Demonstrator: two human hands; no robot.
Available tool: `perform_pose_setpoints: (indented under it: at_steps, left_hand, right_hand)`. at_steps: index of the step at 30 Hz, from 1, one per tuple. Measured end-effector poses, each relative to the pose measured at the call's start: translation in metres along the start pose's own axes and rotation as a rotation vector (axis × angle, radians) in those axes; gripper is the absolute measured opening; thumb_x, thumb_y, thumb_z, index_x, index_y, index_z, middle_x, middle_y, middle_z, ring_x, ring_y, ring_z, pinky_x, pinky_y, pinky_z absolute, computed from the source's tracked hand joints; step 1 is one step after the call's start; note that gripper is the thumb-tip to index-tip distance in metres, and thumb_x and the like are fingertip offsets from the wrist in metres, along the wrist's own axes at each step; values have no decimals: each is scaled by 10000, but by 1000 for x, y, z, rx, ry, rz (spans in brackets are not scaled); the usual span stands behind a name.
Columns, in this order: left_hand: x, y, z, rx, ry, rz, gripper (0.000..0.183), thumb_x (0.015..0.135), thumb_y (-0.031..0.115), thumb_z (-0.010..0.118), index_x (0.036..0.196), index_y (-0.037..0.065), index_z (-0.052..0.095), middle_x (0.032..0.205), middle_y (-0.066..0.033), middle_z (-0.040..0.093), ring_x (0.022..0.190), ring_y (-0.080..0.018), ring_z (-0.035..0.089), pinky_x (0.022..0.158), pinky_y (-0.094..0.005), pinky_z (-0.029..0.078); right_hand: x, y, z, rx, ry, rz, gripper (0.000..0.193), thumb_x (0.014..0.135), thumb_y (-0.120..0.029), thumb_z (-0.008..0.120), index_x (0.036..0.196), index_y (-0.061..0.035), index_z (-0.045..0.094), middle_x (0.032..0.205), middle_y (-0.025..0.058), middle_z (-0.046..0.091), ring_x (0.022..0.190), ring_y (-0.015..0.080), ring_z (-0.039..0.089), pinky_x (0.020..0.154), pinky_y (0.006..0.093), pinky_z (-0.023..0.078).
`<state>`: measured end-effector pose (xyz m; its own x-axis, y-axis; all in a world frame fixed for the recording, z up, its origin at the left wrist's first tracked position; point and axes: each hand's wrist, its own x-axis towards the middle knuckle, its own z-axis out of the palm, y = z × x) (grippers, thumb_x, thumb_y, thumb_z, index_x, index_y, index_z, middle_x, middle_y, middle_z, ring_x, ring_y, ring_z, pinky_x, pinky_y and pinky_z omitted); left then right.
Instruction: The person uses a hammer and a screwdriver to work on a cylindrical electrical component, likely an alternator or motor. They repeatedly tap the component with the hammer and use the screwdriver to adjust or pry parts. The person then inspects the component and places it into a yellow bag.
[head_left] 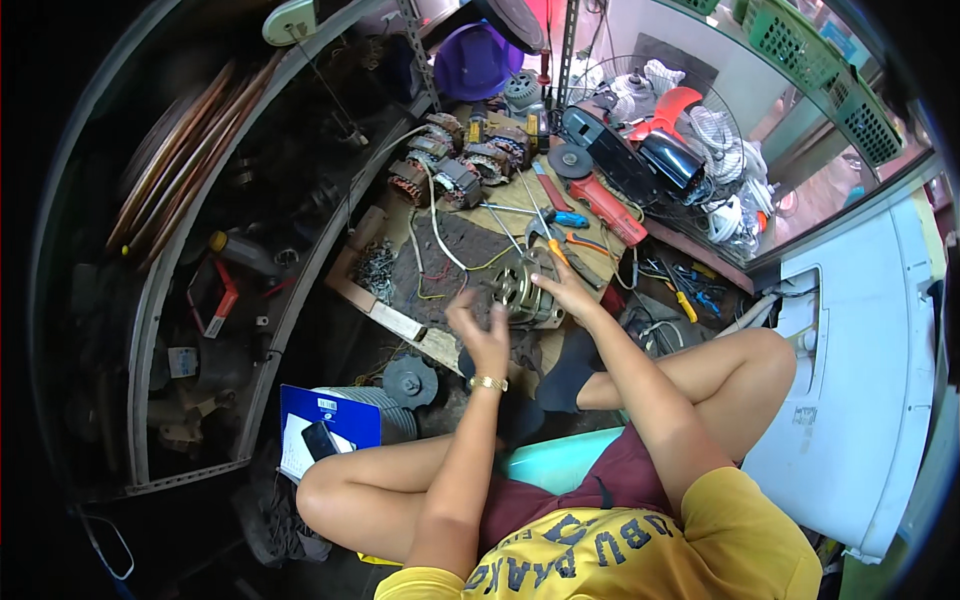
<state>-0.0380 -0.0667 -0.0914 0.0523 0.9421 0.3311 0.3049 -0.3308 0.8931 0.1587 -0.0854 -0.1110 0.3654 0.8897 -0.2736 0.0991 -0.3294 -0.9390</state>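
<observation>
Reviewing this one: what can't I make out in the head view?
All in the head view:
- Left hand: fingers blurred, so whether they pinch anything small is unclear.
- Metal motor housing: underside hidden by its own body, right side partly by the right hand.
- Left shelf: many contents lost in shadow.
- Small metal pieces in the wood-edged tray: too small to count.

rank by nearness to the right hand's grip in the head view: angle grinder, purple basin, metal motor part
1. Metal motor part, against the right hand, left side
2. Angle grinder, ahead, slightly right
3. Purple basin, far ahead, left
</observation>
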Motion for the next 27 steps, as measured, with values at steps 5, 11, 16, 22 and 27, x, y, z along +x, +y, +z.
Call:
perform_pose_setpoints:
  at_steps: [5, 11, 16, 22, 27]
  left_hand:
    - [41, -25, 35, -678, -197, -137, 399, 1012, 235, 627, 1321, 10, 513, 1089, -77, 652, 908, -125, 604, 781, -248, 486]
    - [48, 8, 72, -1068, 187, -666, 323, 1032, 351, 571, 847, 86, 568, 554, 50, 371, 429, -55, 294, 407, -267, 300]
    - [50, 51, 64, -902, 34, -341, 263, 1017, 249, 604, 803, 127, 513, 548, 67, 413, 405, -18, 310, 370, -215, 194]
    - [132, 154, -34, -1052, -62, -130, 269, 1008, 298, 593, 814, 139, 495, 528, 53, 347, 400, -59, 270, 398, -260, 222]
    - [172, 159, -93, -1144, 50, -271, 318, 1000, 362, 592, 780, 154, 498, 524, 51, 236, 420, -84, 156, 429, -279, 171]
  right_hand:
    - [-16, 24, 4, 118, -11, -74, 985, 894, -404, 731, 1590, 2, 165, 1644, 214, 210, 1535, 295, 182, 1233, 369, 154]
    - [-6, 69, -1, 626, 151, 127, 484, 1057, -253, 492, 1457, 16, 448, 1411, 123, 550, 1325, 212, 481, 1129, 336, 340]
    - [-21, 90, 36, 739, 257, 31, 368, 1054, -170, 471, 1376, -4, 536, 1309, 91, 601, 1221, 186, 536, 1062, 332, 398]
    - [-28, 95, 62, 44, 489, -273, 312, 986, -101, 571, 1281, -2, 591, 1233, 148, 579, 1184, 282, 553, 1054, 353, 402]
    - [-36, 85, 61, -142, 596, -176, 359, 893, -25, 586, 1251, 0, 596, 1218, 202, 548, 1202, 385, 520, 1064, 416, 411]
